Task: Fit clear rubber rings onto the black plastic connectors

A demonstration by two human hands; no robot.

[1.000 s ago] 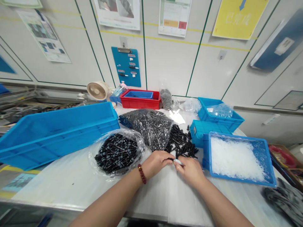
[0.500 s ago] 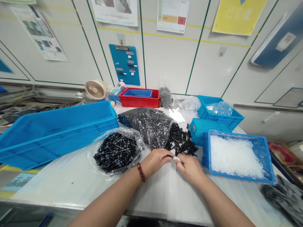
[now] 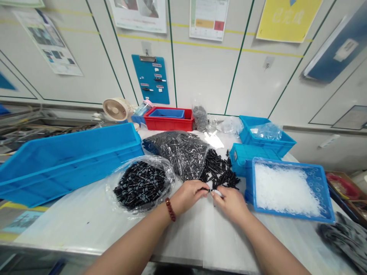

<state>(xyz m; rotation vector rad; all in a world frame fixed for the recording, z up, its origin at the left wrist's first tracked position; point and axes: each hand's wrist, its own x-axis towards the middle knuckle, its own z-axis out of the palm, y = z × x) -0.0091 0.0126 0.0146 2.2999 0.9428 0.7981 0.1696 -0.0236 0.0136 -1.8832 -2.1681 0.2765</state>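
My left hand (image 3: 189, 193), with a beaded bracelet at the wrist, pinches a small black pointed part (image 3: 205, 189). In my right hand (image 3: 231, 202) is a small white cylindrical piece (image 3: 217, 193), its tip up against the end of the black part. Just beyond both hands lies a loose pile of black parts (image 3: 219, 168). It spills from a clear plastic bag of black parts (image 3: 183, 152). Left of my left hand sits an open bag of black parts with pale rings (image 3: 142, 183). A blue bin of white translucent rings (image 3: 282, 189) stands to the right.
A long blue bin (image 3: 69, 160) occupies the left side. Along the back are a fan (image 3: 116, 109), a red tray (image 3: 169, 123), a bag of grey pieces (image 3: 200, 117) and white gloves (image 3: 214, 140). More blue bins (image 3: 268, 135) stand back right; dark cloth (image 3: 341, 236) lies at the right edge.
The white piece and the black part have shifted slightly apart, showing a little more of the joint between them. Both hands stay in nearly the same place.
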